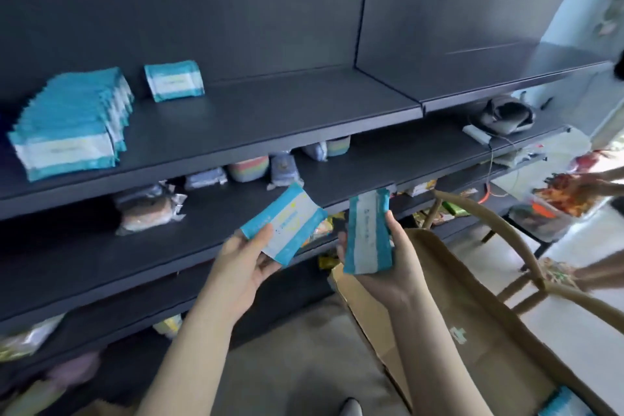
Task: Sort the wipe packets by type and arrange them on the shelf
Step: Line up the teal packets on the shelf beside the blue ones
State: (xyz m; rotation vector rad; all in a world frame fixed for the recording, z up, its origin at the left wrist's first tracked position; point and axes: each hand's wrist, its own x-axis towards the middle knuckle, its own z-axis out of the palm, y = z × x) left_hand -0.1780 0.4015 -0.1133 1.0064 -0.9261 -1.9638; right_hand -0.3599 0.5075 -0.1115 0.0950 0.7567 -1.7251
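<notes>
Shelf boards point(270, 118): dark grey, smooth and matt, with a faint sheen along the front lip. Probably painted metal, though the blur leaves that unconfirmed.

Row of packets point(67, 132): teal-and-white plastic film, lightly glossy, with crimped zigzag end seals. Lone packet point(174, 80): same film, same low gloss.

Left-held packet point(287, 223) and right-held packet point(366, 236): the same smooth film, softly wrinkled, with a mild shine on the white band.

Wrapped bundle point(148, 213) on the lower board: clear plastic wrap, crinkled, with bright glossy highlights.

Bag point(472, 314): brown kraft paper, matt, creased at the folds. Bag handles point(489, 223): flat tan strips, matt like the bag.

Chair frame point(521, 295): pale wood with a low sheen.
</notes>
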